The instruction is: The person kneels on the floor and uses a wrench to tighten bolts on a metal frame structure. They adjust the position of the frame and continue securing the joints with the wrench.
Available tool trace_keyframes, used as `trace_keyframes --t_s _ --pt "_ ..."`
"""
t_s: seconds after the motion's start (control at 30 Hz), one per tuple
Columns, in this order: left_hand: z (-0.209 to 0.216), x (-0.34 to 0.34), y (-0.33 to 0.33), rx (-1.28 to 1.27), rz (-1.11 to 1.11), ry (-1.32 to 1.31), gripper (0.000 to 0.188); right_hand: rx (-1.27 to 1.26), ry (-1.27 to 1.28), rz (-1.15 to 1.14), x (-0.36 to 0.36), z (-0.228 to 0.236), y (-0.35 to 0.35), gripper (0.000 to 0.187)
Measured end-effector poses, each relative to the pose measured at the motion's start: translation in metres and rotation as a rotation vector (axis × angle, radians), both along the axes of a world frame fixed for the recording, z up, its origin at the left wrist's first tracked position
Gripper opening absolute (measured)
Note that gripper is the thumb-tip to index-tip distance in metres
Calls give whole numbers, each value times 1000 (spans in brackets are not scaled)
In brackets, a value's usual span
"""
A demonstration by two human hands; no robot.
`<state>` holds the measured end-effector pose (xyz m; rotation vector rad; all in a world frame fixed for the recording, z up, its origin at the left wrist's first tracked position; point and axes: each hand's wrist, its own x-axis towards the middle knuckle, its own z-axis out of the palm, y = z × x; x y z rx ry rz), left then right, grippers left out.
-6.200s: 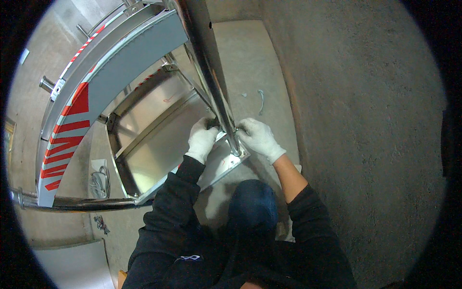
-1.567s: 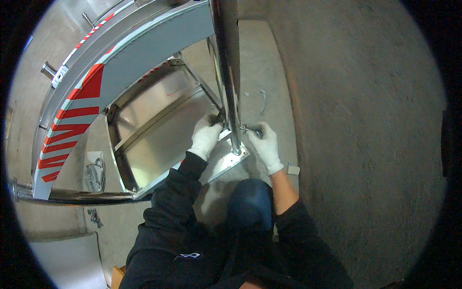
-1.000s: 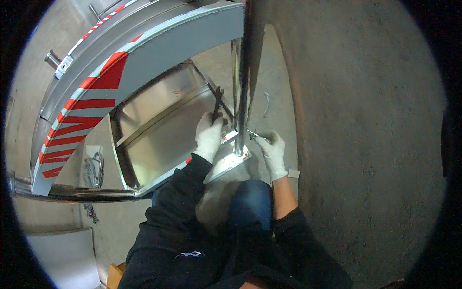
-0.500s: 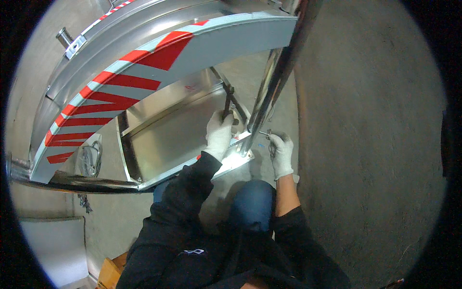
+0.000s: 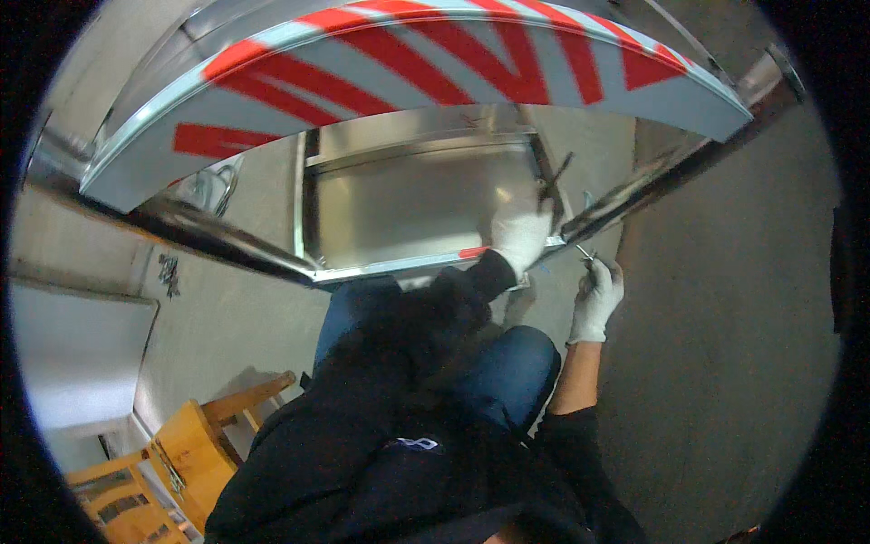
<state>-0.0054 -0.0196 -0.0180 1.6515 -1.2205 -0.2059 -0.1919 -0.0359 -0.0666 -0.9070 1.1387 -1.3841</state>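
My left hand (image 5: 521,238), in a white knit glove, is closed around a dark, slim bar-like hand tool (image 5: 557,174) at the right end of a metal frame (image 5: 390,269). Motion blurs this hand, and the tool's kind does not show. To its right, my gloved right hand (image 5: 598,297) pinches a thin metal rod-like piece (image 5: 584,252), whose tip points toward the frame's corner by the steel tube (image 5: 625,201). The palm and fingers hide the rest of that piece.
A curved grey panel with red stripes (image 5: 408,59) arches across the top. Inside the frame lies a flat metal sheet (image 5: 408,204). A wooden chair (image 5: 195,453) stands at the lower left, near a white panel (image 5: 82,349). Small metal parts (image 5: 169,274) lie on the floor.
My view has swung left, so the panel, frame and hands appear farther right and the chair shows more. Both hands keep their grips near the frame's corner.
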Motion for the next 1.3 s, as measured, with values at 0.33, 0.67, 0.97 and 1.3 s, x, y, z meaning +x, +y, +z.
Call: trace_keyframes --t_s 0.33,0.67,0.97,1.3 --pt "19 59 37 276 -42 178 31 314 -586 -49 -9 -36 -19 7" --pt "23 153 91 512 16 -236 31 131 -174 184 12 69 43 22" --pt "25 125 108 372 -9 -315 25 -189 427 587 134 102 22 33" --pt "31 111 123 328 -351 -200 23 -565 976 423 165 69 9 24"
